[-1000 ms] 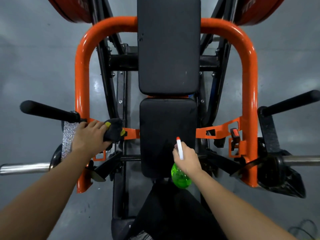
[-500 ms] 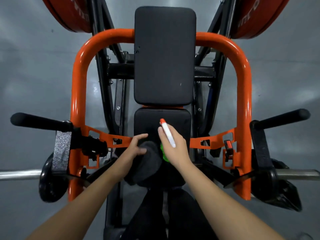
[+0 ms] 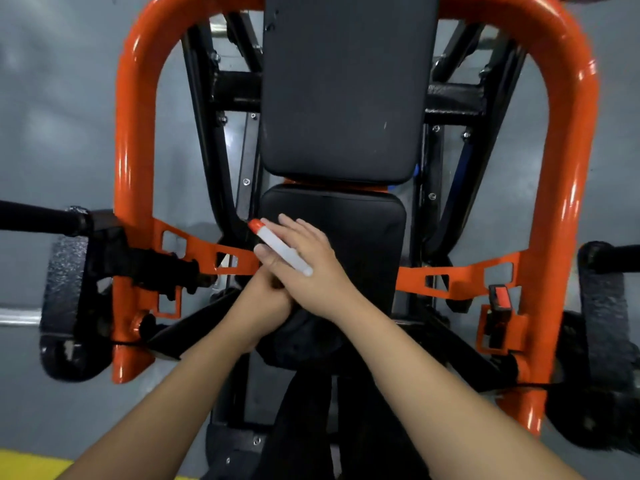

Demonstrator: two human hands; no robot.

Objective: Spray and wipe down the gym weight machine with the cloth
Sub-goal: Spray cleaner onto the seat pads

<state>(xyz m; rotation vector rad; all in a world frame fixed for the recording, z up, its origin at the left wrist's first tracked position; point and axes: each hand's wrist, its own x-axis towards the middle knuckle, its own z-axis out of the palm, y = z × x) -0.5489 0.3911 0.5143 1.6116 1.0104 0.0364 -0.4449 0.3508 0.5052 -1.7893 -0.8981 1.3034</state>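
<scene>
The weight machine has an orange tube frame (image 3: 135, 161), a black back pad (image 3: 346, 91) and a black seat pad (image 3: 363, 237). My right hand (image 3: 308, 268) lies over the seat's left edge, holding the spray bottle, whose white head with orange nozzle (image 3: 280, 249) points up and left. The bottle's green body is hidden under the hand. My left hand (image 3: 263, 299) sits just beneath the right hand, mostly covered by it. The dark cloth (image 3: 304, 334) bunches below both hands on the seat's near end; the left hand's grip on it is hidden.
Black foam handles stick out at the left (image 3: 38, 218) and right (image 3: 623, 258). Orange brackets (image 3: 460, 275) flank the seat. A steel bar end (image 3: 17, 317) shows at the left. Grey floor surrounds the machine, with a yellow strip (image 3: 31, 465) at the bottom left.
The camera has moved closer to the machine. My right hand with the bottle has shifted left over my left hand, hiding the green body. The cloth now lies lower, beneath both hands.
</scene>
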